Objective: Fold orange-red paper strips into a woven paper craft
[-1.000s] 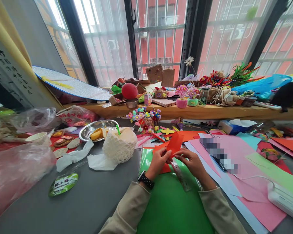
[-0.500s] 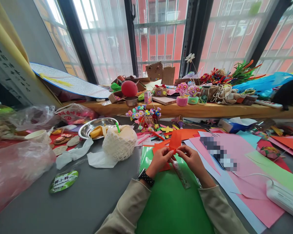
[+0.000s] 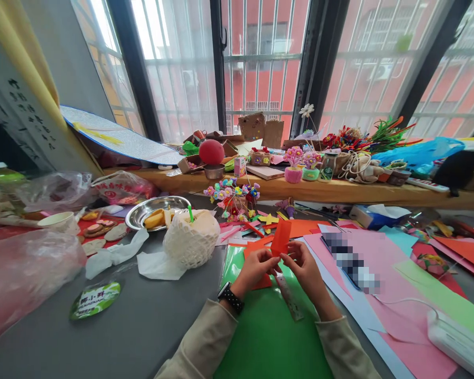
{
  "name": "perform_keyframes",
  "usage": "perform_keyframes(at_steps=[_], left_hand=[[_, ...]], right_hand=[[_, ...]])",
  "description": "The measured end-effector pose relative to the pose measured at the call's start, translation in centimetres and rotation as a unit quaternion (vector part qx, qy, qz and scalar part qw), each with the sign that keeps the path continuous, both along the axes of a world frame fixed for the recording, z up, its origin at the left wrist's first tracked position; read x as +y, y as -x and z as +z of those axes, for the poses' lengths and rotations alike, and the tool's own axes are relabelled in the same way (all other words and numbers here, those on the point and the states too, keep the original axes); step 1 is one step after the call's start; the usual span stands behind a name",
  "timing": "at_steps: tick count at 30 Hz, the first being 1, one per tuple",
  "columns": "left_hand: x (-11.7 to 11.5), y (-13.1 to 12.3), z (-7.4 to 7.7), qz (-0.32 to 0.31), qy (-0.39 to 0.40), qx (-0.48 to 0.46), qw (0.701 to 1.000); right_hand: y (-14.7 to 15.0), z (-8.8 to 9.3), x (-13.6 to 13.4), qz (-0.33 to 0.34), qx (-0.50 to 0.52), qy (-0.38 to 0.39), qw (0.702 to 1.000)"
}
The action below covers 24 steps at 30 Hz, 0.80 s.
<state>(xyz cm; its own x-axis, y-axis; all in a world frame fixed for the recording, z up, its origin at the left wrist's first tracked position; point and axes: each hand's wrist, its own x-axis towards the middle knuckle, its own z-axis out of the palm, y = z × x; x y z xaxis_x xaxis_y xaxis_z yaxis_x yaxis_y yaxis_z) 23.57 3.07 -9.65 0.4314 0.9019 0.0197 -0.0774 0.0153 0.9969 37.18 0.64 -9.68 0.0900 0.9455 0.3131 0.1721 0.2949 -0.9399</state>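
A small piece of orange paper (image 3: 281,235) stands upright between my two hands, above a green sheet (image 3: 268,337) on the grey table. My left hand (image 3: 256,267) pinches its lower left edge, fingers closed on it; a black watch sits on that wrist. My right hand (image 3: 304,266) pinches the lower right edge in the same way. A clear ruler (image 3: 289,298) lies on the green sheet just below my hands. More orange paper (image 3: 256,247) lies flat under my left hand.
A white net-wrapped coconut with a green straw (image 3: 191,237) stands left of my hands, by a metal plate (image 3: 154,208) and tissues. Pink, green and blue sheets (image 3: 383,263) cover the right side. A wooden sill (image 3: 319,187) holds craft flowers. Plastic bags (image 3: 27,273) lie at left.
Both hands stay on the orange paper, working its lower edge with small finger shifts; the paper stands more upright. The view has tilted slightly, shifting the scene down.
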Motion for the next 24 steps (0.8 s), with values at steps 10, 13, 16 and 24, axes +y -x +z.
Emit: perform_keyframes(at_steps=[10, 13, 16, 24], left_hand=[[0.05, 0.04, 0.22, 0.003, 0.026, -0.014, 1.000], [0.11, 0.07, 0.01, -0.003, 0.030, -0.015, 0.999], [0.06, 0.10, -0.03, -0.004, 0.034, -0.011, 0.999], [0.05, 0.20, 0.17, 0.003, 0.022, 0.044, 0.999]], right_hand=[[0.49, 0.27, -0.07, 0.025, -0.033, 0.020, 0.999], [0.58, 0.38, -0.18, 0.031, -0.021, 0.024, 0.999], [0.54, 0.35, -0.22, 0.036, -0.019, 0.025, 0.999], [0.48, 0.38, -0.28, 0.008, -0.078, 0.028, 0.997]])
